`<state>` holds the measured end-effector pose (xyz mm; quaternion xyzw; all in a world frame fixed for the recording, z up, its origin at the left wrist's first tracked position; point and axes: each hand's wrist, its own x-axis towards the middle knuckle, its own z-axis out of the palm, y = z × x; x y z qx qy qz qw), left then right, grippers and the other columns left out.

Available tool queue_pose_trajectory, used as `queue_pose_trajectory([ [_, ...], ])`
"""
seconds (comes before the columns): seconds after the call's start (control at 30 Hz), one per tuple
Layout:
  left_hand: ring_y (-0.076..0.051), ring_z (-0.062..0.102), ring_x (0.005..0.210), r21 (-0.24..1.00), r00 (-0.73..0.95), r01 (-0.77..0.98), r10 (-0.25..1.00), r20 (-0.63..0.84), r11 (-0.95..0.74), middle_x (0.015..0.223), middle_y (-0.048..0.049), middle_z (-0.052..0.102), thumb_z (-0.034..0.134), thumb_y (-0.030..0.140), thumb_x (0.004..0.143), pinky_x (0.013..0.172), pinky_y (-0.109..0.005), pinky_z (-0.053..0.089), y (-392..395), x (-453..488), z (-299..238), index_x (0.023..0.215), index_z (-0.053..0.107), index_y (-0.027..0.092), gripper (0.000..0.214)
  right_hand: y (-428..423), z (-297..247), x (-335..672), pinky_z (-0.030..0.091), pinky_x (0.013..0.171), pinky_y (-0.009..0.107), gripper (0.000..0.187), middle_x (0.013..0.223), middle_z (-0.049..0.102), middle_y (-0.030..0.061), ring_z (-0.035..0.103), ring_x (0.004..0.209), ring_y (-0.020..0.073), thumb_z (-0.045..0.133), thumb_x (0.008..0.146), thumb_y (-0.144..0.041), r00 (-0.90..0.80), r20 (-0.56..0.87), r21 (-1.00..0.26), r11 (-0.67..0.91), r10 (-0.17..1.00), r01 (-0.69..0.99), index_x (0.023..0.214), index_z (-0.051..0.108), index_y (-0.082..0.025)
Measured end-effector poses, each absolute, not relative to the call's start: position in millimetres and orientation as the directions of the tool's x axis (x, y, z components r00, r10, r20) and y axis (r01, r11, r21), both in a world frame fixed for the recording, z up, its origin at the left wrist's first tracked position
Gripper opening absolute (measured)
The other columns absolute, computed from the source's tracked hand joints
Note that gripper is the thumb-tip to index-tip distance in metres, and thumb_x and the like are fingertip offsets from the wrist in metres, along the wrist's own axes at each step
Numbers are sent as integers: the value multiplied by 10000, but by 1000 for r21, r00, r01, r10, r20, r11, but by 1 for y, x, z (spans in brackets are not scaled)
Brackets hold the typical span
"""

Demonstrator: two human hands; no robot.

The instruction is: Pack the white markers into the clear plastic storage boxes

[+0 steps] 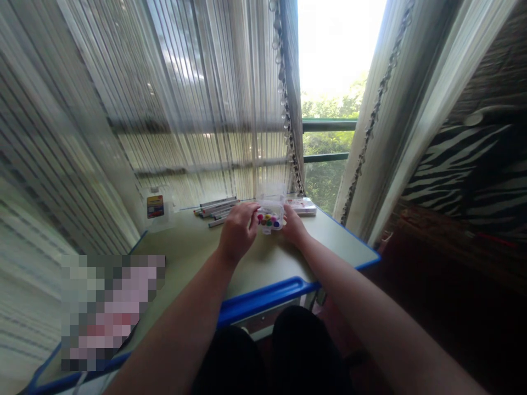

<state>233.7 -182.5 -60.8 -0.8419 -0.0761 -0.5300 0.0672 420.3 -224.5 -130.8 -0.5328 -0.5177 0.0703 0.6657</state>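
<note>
Over the far part of the desk is a small clear plastic case (269, 222) with its lid (272, 195) raised. Several round coloured pieces, red, yellow, green, pink and blue among them, show inside; they look like paints, but I cannot tell for sure. My left hand (239, 230) is closed at the case's left edge, its fingertips bent against the side. Around the right side is my right hand (294, 225), gripping the case, with its fingers partly hidden behind it. Just left of my left hand lie several markers (216, 207) in a loose pile.
A white-topped flat box (303, 207) sits behind my right hand. At the back left stands a clear container (155, 208) with a dark label. A blurred-out pinkish item (119, 307) lies on the left. The desk (263, 266) has a raised blue rim; curtains and a window border it.
</note>
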Motion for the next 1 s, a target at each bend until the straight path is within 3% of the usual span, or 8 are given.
queue_pose_trajectory([
  [0.13,-213,589,890,-65,476,233,56,878,-970,930,-79,643,525,158,813,824,-369,489,-181,233,-62,1025,577,163,218,-231,-125,416,492,831,367,467,941,662,32,612,892,222,723,579,-264,423,607,-789,448,672,421,1016,565,-215],
  [0.4,-208,545,863,-106,575,190,23,818,-976,873,-68,602,557,198,804,782,-348,478,-181,232,-65,918,623,168,135,-242,-114,405,481,723,316,504,762,633,-19,601,726,189,790,454,-216,448,615,-786,464,648,408,895,545,-225],
  [0.53,-204,554,861,-94,546,154,5,838,-984,880,-69,617,557,189,803,787,-348,481,-183,233,-64,935,626,168,150,-242,-112,403,482,682,305,499,765,638,-21,599,699,180,794,458,-230,448,615,-788,484,649,380,879,525,-236],
  [0.73,-203,553,874,-80,511,165,16,859,-983,889,-80,608,530,177,804,803,-346,486,-186,234,-64,914,629,152,150,-239,-115,407,483,690,304,487,784,641,-7,613,719,187,771,500,-247,422,653,-749,453,629,483,913,513,-223],
  [1.0,-200,552,870,-86,573,200,45,818,-976,877,-63,625,519,193,812,794,-334,478,-185,234,-66,896,643,164,153,-235,-119,412,498,678,317,540,838,643,30,613,716,190,763,508,-282,406,674,-718,417,618,557,965,490,-194],
])
